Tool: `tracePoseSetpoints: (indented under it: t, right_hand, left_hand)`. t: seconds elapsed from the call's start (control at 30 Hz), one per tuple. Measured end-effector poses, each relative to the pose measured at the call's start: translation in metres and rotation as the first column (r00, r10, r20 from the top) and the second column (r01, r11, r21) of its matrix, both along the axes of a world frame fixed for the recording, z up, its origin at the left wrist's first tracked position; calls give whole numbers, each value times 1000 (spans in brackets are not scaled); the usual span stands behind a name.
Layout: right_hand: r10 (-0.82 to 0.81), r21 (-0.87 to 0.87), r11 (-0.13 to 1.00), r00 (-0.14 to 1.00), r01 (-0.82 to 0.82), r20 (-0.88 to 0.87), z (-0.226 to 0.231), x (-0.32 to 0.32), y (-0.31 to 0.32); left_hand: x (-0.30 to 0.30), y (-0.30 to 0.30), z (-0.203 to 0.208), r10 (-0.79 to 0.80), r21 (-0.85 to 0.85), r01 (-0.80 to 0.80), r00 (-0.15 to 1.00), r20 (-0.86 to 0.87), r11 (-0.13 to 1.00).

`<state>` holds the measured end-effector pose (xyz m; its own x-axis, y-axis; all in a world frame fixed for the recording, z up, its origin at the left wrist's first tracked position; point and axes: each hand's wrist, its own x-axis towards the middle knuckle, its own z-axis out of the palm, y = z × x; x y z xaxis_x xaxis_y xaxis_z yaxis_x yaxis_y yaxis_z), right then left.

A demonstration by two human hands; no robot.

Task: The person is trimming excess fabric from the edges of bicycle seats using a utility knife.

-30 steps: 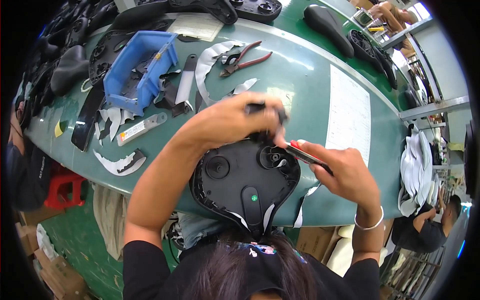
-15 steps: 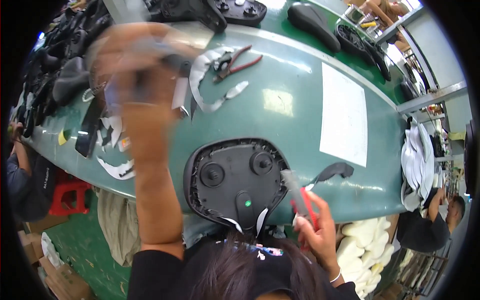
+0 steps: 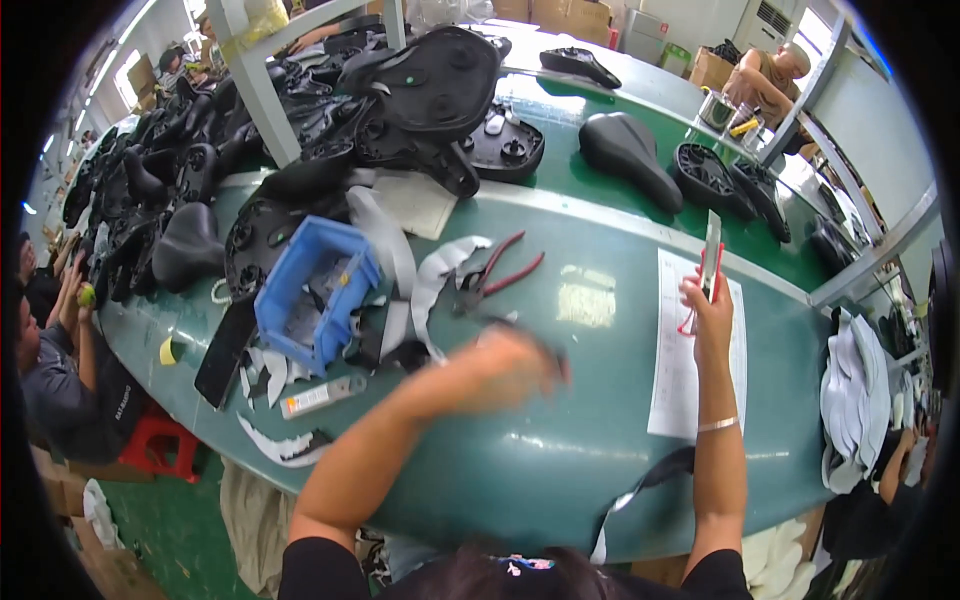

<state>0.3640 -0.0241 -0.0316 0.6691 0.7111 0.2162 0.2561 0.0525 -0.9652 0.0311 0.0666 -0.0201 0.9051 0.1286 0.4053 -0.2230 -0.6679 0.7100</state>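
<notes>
My right hand is closed round a red-handled tool with a grey metal end pointing up, held above a white printed sheet. Its exact kind is not clear. My left hand is smeared by motion over the middle of the green table. Something dark shows at its fingertips, too blurred to name. Beyond it lie red-handled pliers, beside a white curved strip. An upturned black bicycle saddle with a green dot rests on the heap at the far left.
A blue bin with scraps stands on the left, near a small pale box. A black strip lies by my right forearm. Metal posts rise at the far side. A person sits at the back right.
The upturned saddle has gone from the table's near edge to the far-left heap. My left hand has come back toward the middle. My right hand has moved forward with the tool. The view has tilted up.
</notes>
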Motion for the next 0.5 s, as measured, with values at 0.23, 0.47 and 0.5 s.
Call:
tracePoseSetpoints:
  t: [0.23, 0.47, 0.5]
  right_hand:
    - [210, 183, 974, 841, -135, -499, -24, 83, 153]
    - [150, 299, 953, 788, 44, -597, -12, 92, 212]
    - [58, 293, 946, 815, 140, -576, -8, 85, 213]
  left_hand:
    - [35, -7, -38, 219, -323, -223, 975, -47, 920]
    - [49, -3, -40, 600, -382, -543, 799, 37, 747]
    - [49, -3, -41, 605, -392, -549, 796, 25, 738]
